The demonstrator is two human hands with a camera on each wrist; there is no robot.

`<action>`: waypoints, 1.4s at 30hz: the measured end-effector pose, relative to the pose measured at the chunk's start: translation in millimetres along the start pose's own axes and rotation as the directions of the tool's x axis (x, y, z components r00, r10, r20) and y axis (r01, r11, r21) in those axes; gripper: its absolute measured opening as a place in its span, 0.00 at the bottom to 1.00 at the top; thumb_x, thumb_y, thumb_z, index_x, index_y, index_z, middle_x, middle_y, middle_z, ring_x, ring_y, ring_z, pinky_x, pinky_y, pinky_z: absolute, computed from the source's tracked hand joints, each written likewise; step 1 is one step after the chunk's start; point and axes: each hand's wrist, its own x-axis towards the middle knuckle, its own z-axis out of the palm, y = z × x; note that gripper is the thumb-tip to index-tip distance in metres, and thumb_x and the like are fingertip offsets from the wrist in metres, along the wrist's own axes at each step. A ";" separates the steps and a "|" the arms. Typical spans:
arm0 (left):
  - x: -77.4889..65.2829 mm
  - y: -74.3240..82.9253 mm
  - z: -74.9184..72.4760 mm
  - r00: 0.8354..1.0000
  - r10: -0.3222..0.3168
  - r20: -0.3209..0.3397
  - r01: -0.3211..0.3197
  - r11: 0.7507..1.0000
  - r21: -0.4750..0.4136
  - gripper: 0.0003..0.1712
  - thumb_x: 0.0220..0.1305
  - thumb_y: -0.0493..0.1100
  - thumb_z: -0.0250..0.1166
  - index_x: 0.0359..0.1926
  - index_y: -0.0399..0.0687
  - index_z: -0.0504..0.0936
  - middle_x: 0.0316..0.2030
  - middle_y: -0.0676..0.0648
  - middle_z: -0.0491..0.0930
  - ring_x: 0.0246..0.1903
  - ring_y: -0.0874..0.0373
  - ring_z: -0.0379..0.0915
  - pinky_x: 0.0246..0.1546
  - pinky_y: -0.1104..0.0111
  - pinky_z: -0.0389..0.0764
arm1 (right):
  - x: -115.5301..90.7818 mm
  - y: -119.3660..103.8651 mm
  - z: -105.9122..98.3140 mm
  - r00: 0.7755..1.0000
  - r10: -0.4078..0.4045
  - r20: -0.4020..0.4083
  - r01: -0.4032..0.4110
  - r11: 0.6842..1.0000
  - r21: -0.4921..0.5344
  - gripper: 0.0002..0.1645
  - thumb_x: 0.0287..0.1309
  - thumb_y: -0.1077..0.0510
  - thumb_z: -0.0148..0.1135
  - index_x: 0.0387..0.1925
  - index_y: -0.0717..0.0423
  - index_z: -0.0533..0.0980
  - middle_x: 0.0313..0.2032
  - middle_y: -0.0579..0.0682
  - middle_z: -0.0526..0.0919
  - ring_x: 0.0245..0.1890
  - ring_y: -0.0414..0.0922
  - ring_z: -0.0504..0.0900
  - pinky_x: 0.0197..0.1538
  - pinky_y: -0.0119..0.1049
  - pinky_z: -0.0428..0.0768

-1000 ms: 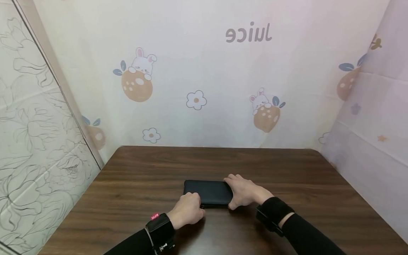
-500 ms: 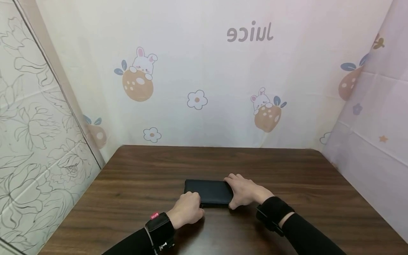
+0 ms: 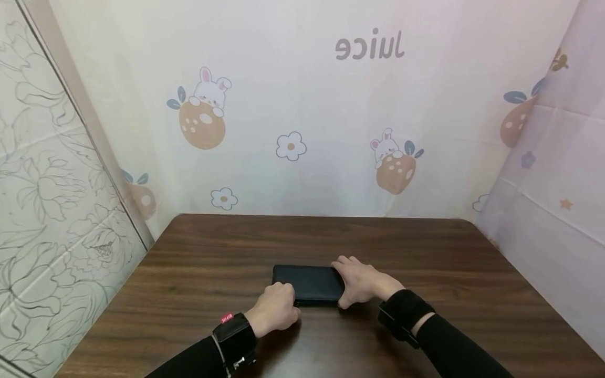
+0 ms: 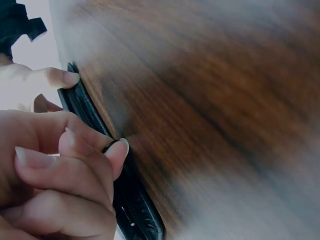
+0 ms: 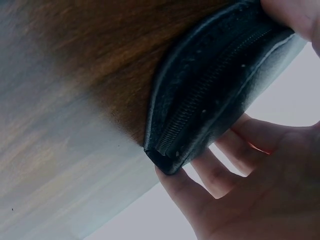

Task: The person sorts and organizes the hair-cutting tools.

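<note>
A flat black zip wallet (image 3: 314, 283) lies on the wooden table, its long zipped side facing the person. With thumb and bent forefinger, my left hand (image 3: 275, 308) pinches a small dark zipper pull (image 4: 109, 145) at the near edge, left of the middle; the fingers hide most of it. My right hand (image 3: 363, 282) grips the right end, thumb at the near corner and fingers along the far side. From the right wrist, the zipper teeth (image 5: 200, 92) look closed along this end, and several fingers (image 5: 215, 172) press the wallet's edge.
The brown table (image 3: 212, 252) extends around the wallet on all sides. A printed curtain (image 3: 331, 105) hangs behind its far edge, with more cloth panels to the left and right. Both wrists carry black straps.
Nothing on the table visibly changes: both hands keep their places on the wallet. Only the head view shifts very slightly.
</note>
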 end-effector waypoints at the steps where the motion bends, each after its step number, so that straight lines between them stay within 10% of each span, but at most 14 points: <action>1: 0.0 0.3 -0.7 1.000 0.000 -0.001 0.000 1.000 0.003 0.25 0.51 0.35 0.58 0.09 0.54 0.52 0.09 0.58 0.42 0.09 0.65 0.37 0.12 0.71 0.45 | 0.3 -0.3 -0.6 1.000 0.001 -0.002 -0.001 1.000 0.000 0.53 0.29 0.45 0.70 0.61 0.55 0.62 0.52 0.46 0.66 0.48 0.45 0.64 0.42 0.50 0.69; 42: -5.8 -8.1 -6.9 1.000 -0.017 0.001 0.017 0.999 0.034 0.24 0.49 0.36 0.58 0.10 0.54 0.53 0.09 0.58 0.43 0.08 0.65 0.41 0.10 0.72 0.47 | -1.8 -4.5 -3.4 1.000 0.012 0.016 -0.012 1.000 -0.005 0.52 0.30 0.46 0.70 0.62 0.54 0.62 0.54 0.48 0.66 0.49 0.47 0.64 0.44 0.51 0.69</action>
